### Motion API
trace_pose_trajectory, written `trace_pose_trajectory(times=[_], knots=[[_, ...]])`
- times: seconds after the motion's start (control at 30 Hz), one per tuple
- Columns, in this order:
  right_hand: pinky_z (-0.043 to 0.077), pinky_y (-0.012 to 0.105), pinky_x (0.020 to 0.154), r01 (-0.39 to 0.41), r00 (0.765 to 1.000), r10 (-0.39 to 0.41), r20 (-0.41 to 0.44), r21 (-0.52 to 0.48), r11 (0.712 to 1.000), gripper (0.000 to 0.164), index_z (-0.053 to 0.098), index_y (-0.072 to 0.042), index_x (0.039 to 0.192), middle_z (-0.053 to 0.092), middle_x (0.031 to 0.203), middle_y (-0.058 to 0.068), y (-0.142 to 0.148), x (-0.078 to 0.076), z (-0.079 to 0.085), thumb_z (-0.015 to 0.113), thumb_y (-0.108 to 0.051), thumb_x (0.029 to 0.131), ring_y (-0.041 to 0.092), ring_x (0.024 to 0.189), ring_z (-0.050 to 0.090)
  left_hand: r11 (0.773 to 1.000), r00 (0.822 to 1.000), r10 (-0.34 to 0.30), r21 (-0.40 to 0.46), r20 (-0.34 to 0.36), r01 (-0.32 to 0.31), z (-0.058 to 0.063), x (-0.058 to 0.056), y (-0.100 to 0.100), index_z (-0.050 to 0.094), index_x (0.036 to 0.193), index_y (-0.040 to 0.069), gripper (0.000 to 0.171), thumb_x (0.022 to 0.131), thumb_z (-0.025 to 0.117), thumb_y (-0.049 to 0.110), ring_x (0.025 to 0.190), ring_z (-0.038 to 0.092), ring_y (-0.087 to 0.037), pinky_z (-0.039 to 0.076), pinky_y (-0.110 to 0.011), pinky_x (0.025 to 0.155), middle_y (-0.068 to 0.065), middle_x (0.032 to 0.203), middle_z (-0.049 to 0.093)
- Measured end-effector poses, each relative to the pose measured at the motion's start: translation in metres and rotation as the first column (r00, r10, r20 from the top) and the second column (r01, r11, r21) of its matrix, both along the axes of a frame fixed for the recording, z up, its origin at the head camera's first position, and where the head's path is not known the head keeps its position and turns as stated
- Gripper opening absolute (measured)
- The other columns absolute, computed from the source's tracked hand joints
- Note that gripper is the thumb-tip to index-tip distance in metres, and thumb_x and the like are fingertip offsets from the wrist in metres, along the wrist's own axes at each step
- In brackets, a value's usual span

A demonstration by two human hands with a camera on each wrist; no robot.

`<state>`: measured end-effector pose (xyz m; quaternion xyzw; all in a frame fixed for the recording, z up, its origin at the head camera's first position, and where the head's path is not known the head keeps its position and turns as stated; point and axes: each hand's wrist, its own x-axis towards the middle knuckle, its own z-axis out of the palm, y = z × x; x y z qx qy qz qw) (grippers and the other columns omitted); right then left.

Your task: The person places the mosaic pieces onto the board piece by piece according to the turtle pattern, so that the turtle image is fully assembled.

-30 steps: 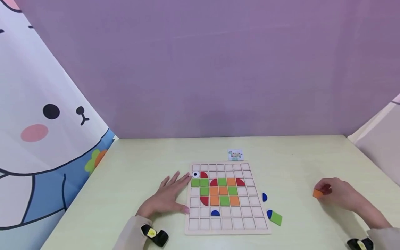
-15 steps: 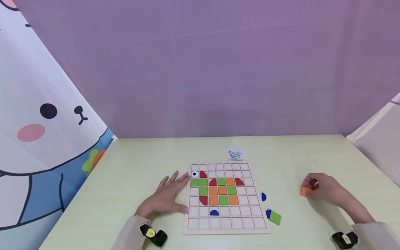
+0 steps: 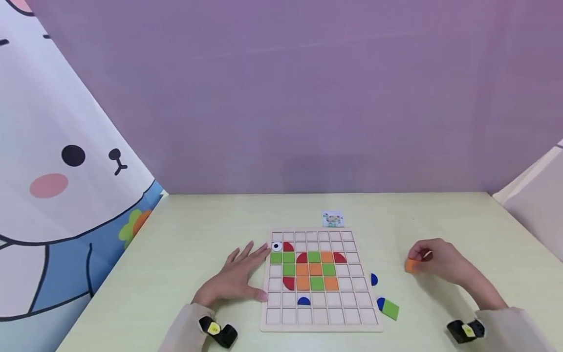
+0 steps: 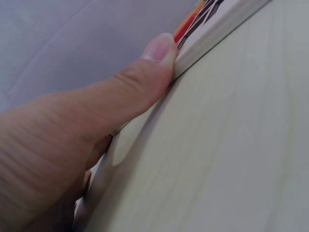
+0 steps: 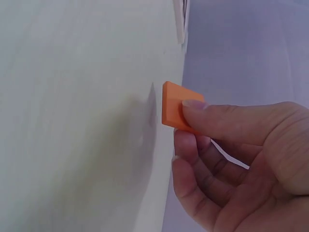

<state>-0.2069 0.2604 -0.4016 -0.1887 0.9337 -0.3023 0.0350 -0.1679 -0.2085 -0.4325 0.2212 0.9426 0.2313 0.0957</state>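
My right hand (image 3: 440, 260) pinches an orange square tile (image 5: 175, 106) between thumb and fingers, held above the table to the right of the board. Spread out at the board's left edge is my left hand (image 3: 237, 277); in the left wrist view its thumb (image 4: 149, 72) touches the board's side. The wooden grid board (image 3: 327, 326) bears green, orange and red tiles in its middle cells. A round eye tile (image 3: 276, 246) sits near its upper left corner, and a blue half-round tile (image 3: 304, 301) lies in a lower cell.
Right of the board, a green square tile (image 3: 390, 309) lies against a blue tile (image 3: 380, 303), with another blue tile (image 3: 374, 279) farther back. A small picture card (image 3: 333, 218) lies behind the board. A purple partition (image 3: 325, 98) rises at the table's far edge.
My right hand has moved left, toward the board, carrying the orange tile. My left hand stays at the board's edge, and the tiles on the board are unchanged.
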Motion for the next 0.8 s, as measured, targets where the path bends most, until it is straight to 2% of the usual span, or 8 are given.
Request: trace_pose_trajectory(times=[0.4,0.63,0.8], knots=[[0.044,0.019,0.059,-0.020,1.000,0.020,0.017,-0.043,0.999,0.013,0.067,-0.008,0.082,0.059,0.074,-0.003,-0.028,-0.004,-0.002,0.075,0.000,0.074,0.003,0.066,0.048,1.000,1.000,-0.008,0.006,0.007,0.008,0.003,-0.001,0.006,0.024,0.152,0.016,0.105,0.071,0.072,0.061,0.148,0.001,-0.038,0.002,-0.062,0.115,-0.005,0.160,0.020],[0.044,0.019,0.059,-0.046,0.999,0.047,0.011,-0.061,0.997,0.013,0.067,-0.007,0.082,0.060,0.075,-0.002,-0.043,-0.006,0.004,0.074,0.001,0.075,0.004,0.067,0.049,1.000,1.000,-0.004,0.008,0.016,0.004,0.001,-0.002,0.008,0.024,0.152,0.017,0.104,0.071,0.073,0.060,0.148,0.000,-0.037,0.002,-0.062,0.115,-0.004,0.160,0.020],[0.043,0.019,0.060,-0.050,0.998,0.053,0.039,-0.083,0.995,0.012,0.068,-0.007,0.083,0.060,0.076,-0.001,-0.053,-0.005,0.005,0.074,0.000,0.076,0.008,0.069,0.049,1.000,1.000,-0.007,0.008,0.011,0.007,0.002,-0.002,0.009,0.024,0.152,0.017,0.104,0.071,0.073,0.060,0.148,0.000,-0.037,0.002,-0.062,0.116,-0.003,0.160,0.020]])
